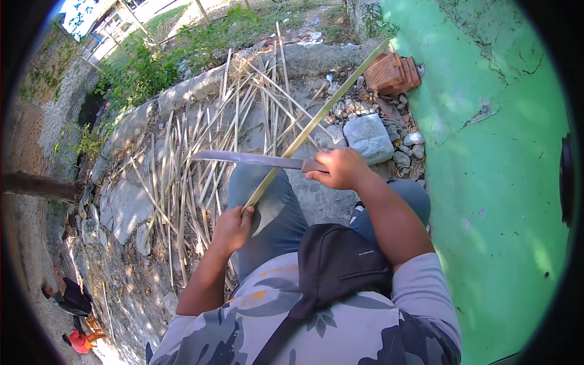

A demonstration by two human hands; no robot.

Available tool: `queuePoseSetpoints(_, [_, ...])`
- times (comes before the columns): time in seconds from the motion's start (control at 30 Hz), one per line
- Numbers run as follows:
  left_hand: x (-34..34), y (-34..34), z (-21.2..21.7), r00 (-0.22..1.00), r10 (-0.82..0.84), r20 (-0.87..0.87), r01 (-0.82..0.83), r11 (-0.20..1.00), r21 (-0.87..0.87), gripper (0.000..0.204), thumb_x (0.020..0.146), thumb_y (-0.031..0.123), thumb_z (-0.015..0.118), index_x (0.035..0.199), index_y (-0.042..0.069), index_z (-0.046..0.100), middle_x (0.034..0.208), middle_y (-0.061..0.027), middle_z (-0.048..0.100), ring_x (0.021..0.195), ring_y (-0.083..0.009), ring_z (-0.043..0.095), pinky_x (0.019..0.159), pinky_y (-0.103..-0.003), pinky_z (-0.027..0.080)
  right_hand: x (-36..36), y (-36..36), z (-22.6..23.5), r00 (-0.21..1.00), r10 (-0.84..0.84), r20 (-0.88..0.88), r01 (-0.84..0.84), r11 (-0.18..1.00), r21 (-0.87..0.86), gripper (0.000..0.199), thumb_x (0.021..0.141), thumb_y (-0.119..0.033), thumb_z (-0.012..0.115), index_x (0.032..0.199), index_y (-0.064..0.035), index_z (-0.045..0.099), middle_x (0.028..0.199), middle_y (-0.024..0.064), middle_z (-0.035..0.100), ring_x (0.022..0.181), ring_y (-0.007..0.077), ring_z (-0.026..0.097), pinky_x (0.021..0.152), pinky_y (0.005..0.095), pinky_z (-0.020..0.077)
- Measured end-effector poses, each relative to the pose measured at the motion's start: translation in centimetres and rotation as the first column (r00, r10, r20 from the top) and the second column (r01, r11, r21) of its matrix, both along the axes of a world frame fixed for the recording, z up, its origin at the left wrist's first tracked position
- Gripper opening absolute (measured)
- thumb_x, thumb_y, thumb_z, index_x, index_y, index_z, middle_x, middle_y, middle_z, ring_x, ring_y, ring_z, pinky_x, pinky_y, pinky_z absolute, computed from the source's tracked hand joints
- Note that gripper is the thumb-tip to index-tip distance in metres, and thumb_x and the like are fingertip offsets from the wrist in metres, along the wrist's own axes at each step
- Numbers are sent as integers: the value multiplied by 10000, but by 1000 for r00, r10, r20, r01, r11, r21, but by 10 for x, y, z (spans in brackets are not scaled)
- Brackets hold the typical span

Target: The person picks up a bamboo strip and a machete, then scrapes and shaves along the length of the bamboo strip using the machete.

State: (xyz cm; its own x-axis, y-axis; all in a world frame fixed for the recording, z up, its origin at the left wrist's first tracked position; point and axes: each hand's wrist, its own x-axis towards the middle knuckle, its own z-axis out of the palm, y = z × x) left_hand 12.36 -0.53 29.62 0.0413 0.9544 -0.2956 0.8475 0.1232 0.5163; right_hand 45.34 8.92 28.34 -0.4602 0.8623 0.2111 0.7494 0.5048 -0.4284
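My left hand (232, 229) is closed round the near end of a long, pale bamboo strip (328, 108). The strip slants up and away to the right, its far end near the green wall. In my right hand (342, 168) is the handle of a long knife (255, 159), its blade pointing left. The blade crosses the strip above my knee; whether its edge touches the strip I cannot tell. Beyond my knees, many loose pale strips (210, 131) lie in a criss-cross heap on the ground.
A green wall (486, 201) runs along my right side. Beside it are a grey stone block (368, 139), rubble and stacked orange bricks (391, 74). A low stone edge (188, 91) borders the heap, with green plants (137, 76) behind. Two people (73, 298) are at the far left.
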Motion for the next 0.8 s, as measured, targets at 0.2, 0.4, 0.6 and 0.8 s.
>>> queuePoseSetpoints(0.2, [1, -6, 3, 999, -19, -35, 20, 999, 34, 452, 1058, 403, 500, 958, -7, 663, 779, -276, 659, 785, -493, 643, 700, -541, 481, 36, 18, -7, 973, -133, -187, 119, 989, -85, 495, 892, -571, 697, 856, -77, 685, 760, 189, 693, 773, 426, 684, 681, 499, 532])
queuePoseSetpoints(0.4, [2, 9, 9, 998, -48, -31, 47, 998, -50, 468, 1057, 405, 498, 959, -21, 667, 797, -275, 668, 805, -477, 654, 724, -522, 493, 58, 33, -31, 870, -455, -189, 393, 872, -290, 593, 936, -605, 627, 1006, -24, 729, 913, 241, 718, 897, 446, 692, 770, 504, 536])
queuePoseSetpoints(0.6, [-13, 14, -2, 1000, -24, 10, 25, 991, -132, 502, 1051, 436, 511, 936, -25, 671, 783, -254, 671, 773, -434, 665, 723, -488, 501, 21, 9, 4, 973, -224, -55, 211, 962, -175, 538, 914, -591, 654, 899, -56, 703, 817, 220, 710, 819, 440, 701, 734, 531, 552])
queuePoseSetpoints(0.8, [-9, 13, -5, 998, -17, 60, 22, 996, -88, 502, 1054, 441, 507, 926, -18, 666, 764, -231, 669, 753, -420, 666, 713, -489, 496, -10, -4, -3, 999, -52, 5, 52, 999, -14, 480, 879, -550, 713, 834, -77, 646, 766, 185, 689, 803, 423, 689, 715, 512, 539])
